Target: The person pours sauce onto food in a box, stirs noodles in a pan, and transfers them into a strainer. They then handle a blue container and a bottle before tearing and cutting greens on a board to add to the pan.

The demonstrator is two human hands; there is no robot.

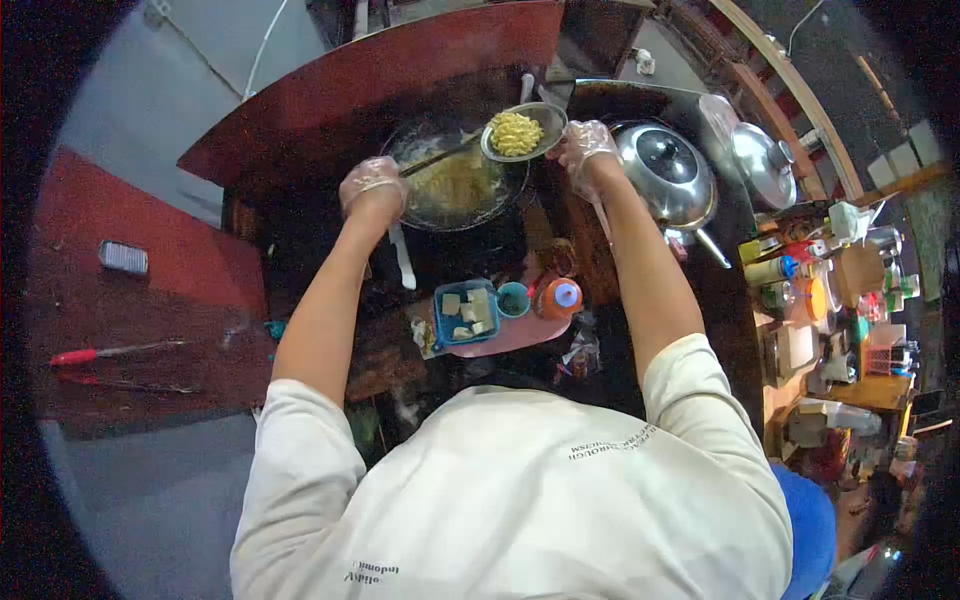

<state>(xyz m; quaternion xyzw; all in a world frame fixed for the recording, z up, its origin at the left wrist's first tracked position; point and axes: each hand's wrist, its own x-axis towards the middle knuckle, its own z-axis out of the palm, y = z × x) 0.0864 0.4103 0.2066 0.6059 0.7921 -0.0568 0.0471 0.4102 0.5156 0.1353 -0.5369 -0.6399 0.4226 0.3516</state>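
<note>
My right hand (590, 150), in a clear plastic glove, is closed on a strainer (553, 118) at its right side. Yellow noodles (515, 135) lie heaped in the mesh, over the right part of a wok (516, 192). Cloudy, yellowish liquid (450, 190) fills the wok's bottom. At the wok's left rim my left hand (373, 183), gloved likewise, grips a long dark stick-like utensil (440, 155). Its far end reaches the strainer's left edge; its exact kind cannot be made out. Two white wok handles stick out, one near, one far.
Nearer my body stand a blue container (439, 318) of pale blocks, a teal cup (513, 300) and an orange bottle (557, 300). Right of my hand sits a domed metal lid (665, 180). Jars and bottles (805, 295) crowd the right. Red-handled tongs (110, 354) lie left.
</note>
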